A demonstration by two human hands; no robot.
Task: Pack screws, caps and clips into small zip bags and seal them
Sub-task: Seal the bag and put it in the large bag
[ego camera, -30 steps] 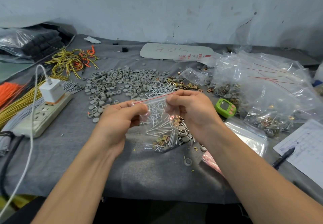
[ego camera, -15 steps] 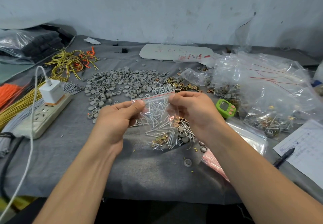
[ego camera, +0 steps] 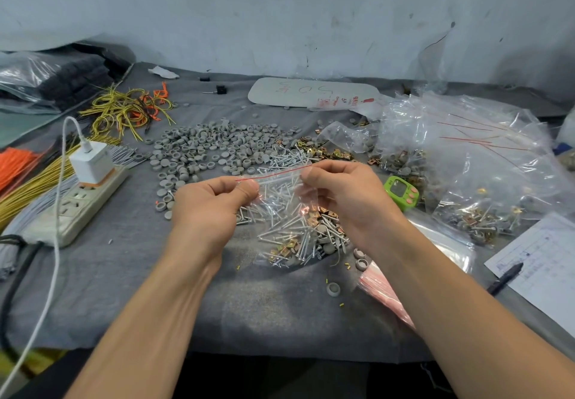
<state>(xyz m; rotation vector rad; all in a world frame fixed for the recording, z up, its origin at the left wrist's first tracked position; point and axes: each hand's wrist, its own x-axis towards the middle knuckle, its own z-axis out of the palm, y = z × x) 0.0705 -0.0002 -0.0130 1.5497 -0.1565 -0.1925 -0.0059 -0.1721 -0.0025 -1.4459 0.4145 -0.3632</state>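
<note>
Grey felt cloth (ego camera: 124, 289) is covering the whole worktable. On its right side a big heap of clear plastic bags with red seal lines (ego camera: 466, 149) is sitting, and several of them are holding mixed hardware. A wide spread of round grey plastic caps (ego camera: 217, 149) is lying at the middle back. A smaller scatter of silver screws (ego camera: 286, 157) and brass-coloured metal clips (ego camera: 323, 151) is lying just beside its right edge. A white power strip (ego camera: 77, 209) with a white charger plugged in is lying at the left.

Above the centre of the cloth, the left hand (ego camera: 208, 209) and the right hand (ego camera: 348, 193) are each pinching a top corner of a small clear zip bag with a red seal line (ego camera: 280, 199), pulling its mouth taut between them. Whether the seal is pressed closed is not showing. Screws, clips and caps are showing through the bag's lower part, which is hanging close to the cloth.

A lime-green plastic timer (ego camera: 399, 191) is lying just right of the right hand. One loose grey ring-shaped cap (ego camera: 333, 289) is lying below the bag.
</note>
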